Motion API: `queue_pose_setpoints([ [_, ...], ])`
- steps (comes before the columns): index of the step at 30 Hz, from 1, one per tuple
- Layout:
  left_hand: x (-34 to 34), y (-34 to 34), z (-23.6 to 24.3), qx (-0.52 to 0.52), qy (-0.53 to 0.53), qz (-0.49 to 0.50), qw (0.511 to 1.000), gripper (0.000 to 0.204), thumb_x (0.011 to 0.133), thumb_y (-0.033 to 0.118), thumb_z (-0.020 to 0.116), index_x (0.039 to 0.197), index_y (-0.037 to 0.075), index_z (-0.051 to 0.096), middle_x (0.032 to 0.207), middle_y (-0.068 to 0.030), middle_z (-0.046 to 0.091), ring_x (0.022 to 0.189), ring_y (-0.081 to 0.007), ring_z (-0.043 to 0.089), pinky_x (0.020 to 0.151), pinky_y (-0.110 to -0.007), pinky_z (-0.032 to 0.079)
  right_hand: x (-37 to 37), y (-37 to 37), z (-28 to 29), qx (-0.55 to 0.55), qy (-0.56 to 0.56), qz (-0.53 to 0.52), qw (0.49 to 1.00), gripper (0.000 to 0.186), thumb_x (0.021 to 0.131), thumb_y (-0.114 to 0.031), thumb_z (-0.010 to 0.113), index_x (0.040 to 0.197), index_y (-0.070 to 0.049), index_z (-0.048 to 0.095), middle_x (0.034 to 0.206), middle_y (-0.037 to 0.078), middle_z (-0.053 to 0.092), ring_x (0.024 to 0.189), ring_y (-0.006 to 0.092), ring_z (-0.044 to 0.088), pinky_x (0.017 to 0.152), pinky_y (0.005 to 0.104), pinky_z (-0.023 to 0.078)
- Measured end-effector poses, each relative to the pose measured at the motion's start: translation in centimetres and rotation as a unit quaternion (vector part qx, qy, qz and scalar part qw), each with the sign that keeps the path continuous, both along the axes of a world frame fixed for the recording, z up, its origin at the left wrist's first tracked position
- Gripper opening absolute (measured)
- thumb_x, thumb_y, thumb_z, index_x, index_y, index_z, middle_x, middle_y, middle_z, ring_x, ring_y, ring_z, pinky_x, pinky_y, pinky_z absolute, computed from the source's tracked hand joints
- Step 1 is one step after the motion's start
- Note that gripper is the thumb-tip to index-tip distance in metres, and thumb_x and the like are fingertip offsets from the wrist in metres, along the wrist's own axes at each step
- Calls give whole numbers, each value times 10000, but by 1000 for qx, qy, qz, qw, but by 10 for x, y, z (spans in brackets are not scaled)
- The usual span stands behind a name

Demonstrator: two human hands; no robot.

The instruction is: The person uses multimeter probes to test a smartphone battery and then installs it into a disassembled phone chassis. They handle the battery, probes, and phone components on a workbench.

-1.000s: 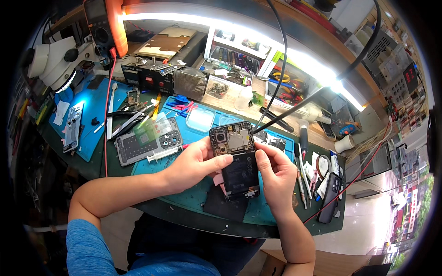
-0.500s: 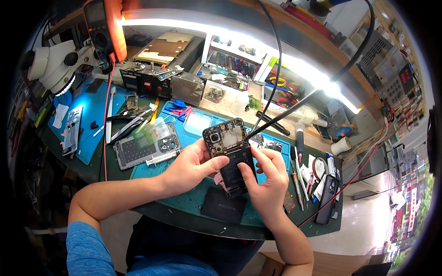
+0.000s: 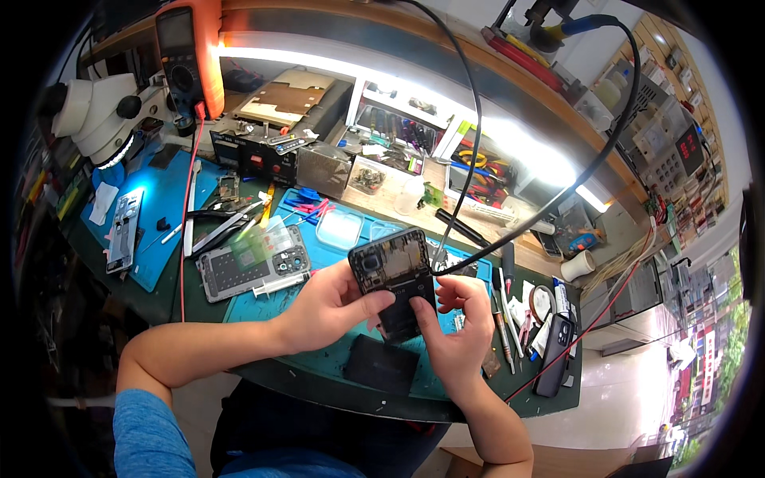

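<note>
An opened smartphone (image 3: 405, 261) is held up above the mat, its camera module and boards bare at the top. A black battery (image 3: 401, 320) fills its lower part. Along the phone's left side, my left hand (image 3: 325, 309) is closed, its thumb lying on the battery's upper edge. My right hand (image 3: 460, 331) is closed at the right side, thumb pressed on the battery and other fingers curled beside the phone's edge. Below them lies a flat black rectangular piece (image 3: 382, 364). A grey phone back panel (image 3: 231, 275) and a white syringe (image 3: 280, 284) lie left of my hands.
Blue work mat (image 3: 263, 319) under my hands. A black cable (image 3: 550, 199) arches down behind the phone. Tweezers and pens (image 3: 504, 319), a tape roll (image 3: 543, 301) and a black phone case (image 3: 555, 356) lie right. A microscope (image 3: 100, 119) and another opened phone (image 3: 124, 229) stand left.
The phone's top has tipped, so its boards look darker and foreshortened. My right fingers have curled and drawn slightly away from its edge. The whole view has shifted a little.
</note>
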State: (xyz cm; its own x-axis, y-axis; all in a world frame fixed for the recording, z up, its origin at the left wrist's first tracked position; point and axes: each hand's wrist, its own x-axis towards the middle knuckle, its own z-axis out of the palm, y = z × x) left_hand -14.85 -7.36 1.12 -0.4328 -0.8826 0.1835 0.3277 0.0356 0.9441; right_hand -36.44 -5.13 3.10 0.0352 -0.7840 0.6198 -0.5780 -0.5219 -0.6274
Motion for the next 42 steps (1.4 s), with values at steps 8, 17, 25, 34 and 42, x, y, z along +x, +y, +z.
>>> queue_pose_setpoints([
  [8, -3, -3, -3, 64, 62, 2, 996, 309, 1063, 95, 672, 1328, 8, 539, 1125, -56, 692, 884, -115, 675, 762, -294, 575, 1, -1, -1, 35, 77, 4, 996, 540, 769, -185, 947, 1203, -11, 677, 1054, 121, 658, 936, 279, 648, 819, 395, 544],
  [17, -2, -1, 1, 98, 61, -12, 993, 352, 1064, 83, 666, 1372, 2, 517, 1179, -68, 692, 946, -127, 691, 799, -314, 618, -1, 1, 7, 123, 66, 37, 989, 727, 718, -193, 971, 1315, -2, 603, 1125, 130, 617, 1008, 259, 626, 852, 374, 529],
  [25, -5, 4, -1, 101, 48, 12, 994, 398, 1054, 82, 681, 1401, -3, 507, 1247, -80, 685, 1085, -145, 694, 891, -340, 636, -4, -5, 2, 133, 55, 32, 989, 609, 767, -252, 953, 1243, -45, 633, 1060, 80, 633, 959, 216, 632, 796, 355, 525],
  [34, -5, 8, -16, 3, 22, 34, 999, 345, 1038, 83, 710, 1331, -17, 557, 1165, -85, 725, 1018, -139, 714, 905, -312, 592, 15, 7, 22, 97, 163, -32, 981, 643, 736, -296, 954, 1193, -24, 593, 1074, 133, 635, 1027, 321, 647, 892, 437, 532],
  [42, -5, 6, -3, 39, 77, 27, 996, 329, 1039, 92, 705, 1332, -1, 585, 1224, -91, 720, 1073, -152, 722, 915, -348, 645, 8, 0, 34, 164, 108, 0, 980, 605, 792, -257, 918, 1289, -30, 658, 887, 98, 719, 829, 241, 695, 760, 390, 556],
])
